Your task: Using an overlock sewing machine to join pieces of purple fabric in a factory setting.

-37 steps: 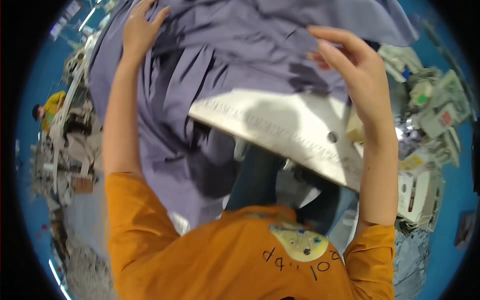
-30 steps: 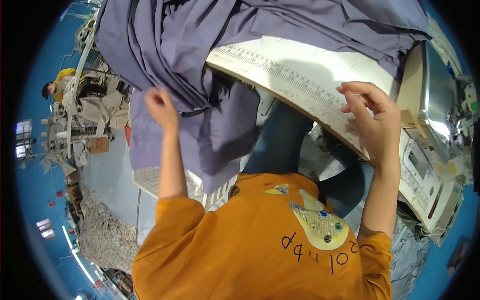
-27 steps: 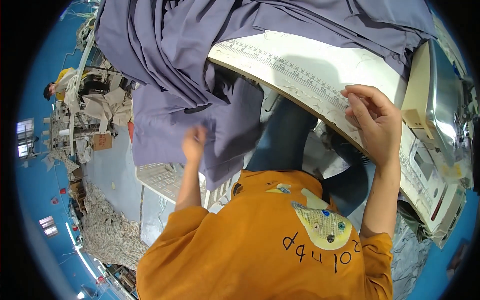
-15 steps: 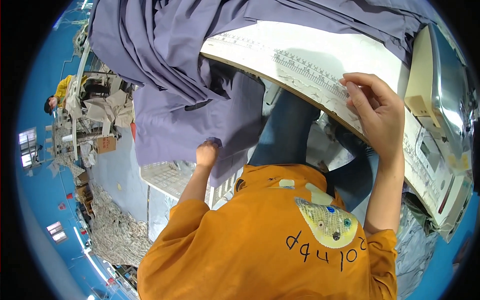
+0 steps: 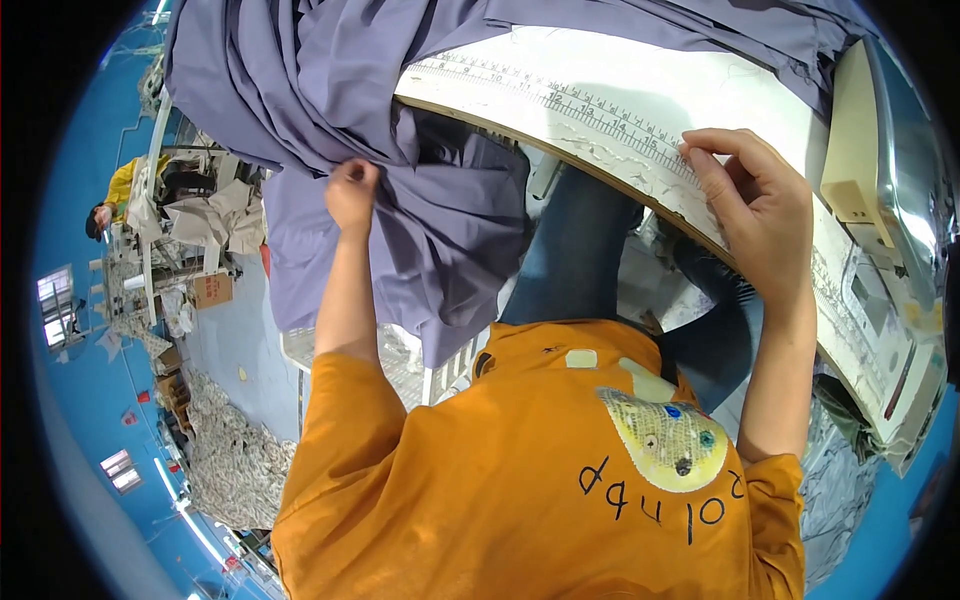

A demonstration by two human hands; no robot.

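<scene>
My left hand (image 5: 353, 198) is raised against the long grey-purple cloth (image 5: 320, 80) that hangs in folds off the left end of the table. Its fingers are curled in, and whether a fold is caught in them is hidden. Below it, more of the same cloth (image 5: 430, 260) drops, creased, over a white plastic basket (image 5: 400, 350). Over the front edge of the white worktable (image 5: 690, 90), my right hand (image 5: 757, 205) holds thumb and forefinger together beside the printed ruler scale (image 5: 600, 115). Anything in that pinch is too small to see.
A sewing machine (image 5: 890, 170) stands at the table's right end. Further purple cloth (image 5: 660, 25) lies along the far edge. My legs (image 5: 575, 250) are under the table. At the left are a cardboard box (image 5: 213, 290), a heap of pale cloth (image 5: 235, 450) and another person in yellow (image 5: 122, 188).
My left hand has moved up and left from the lower cloth to the hanging folds. That lower cloth has become more creased. My right hand has barely shifted.
</scene>
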